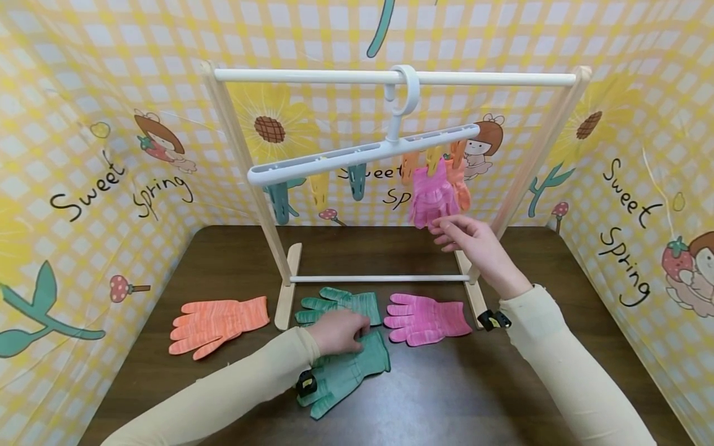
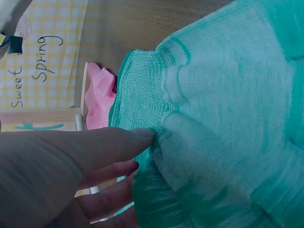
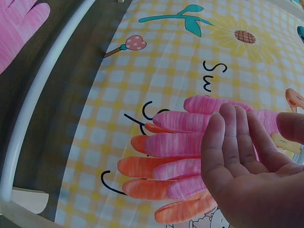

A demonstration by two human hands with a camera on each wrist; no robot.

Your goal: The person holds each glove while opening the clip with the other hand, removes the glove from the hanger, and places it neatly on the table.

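My left hand (image 1: 340,331) is low over two green gloves on the table. In the left wrist view its thumb (image 2: 137,137) lies on the cuff of a green glove (image 2: 213,95), fingers at the cuff's other side, pinching it. The nearer green glove (image 1: 351,375) lies below the hand, the farther green glove (image 1: 365,303) behind it. My right hand (image 1: 474,241) is raised beside a hanging pink glove (image 1: 432,192), its fingers (image 3: 230,135) extended and overlapping that glove in the right wrist view. An orange glove (image 3: 142,168) hangs just behind the pink one.
A tilted white clip hanger (image 1: 329,158) hangs from the rack's top rail (image 1: 312,76). Left of the hanging gloves are teal clips (image 1: 357,181) and a yellow clip (image 1: 319,189). An orange glove (image 1: 217,325) and a pink glove (image 1: 426,319) lie on the brown table (image 1: 474,396).
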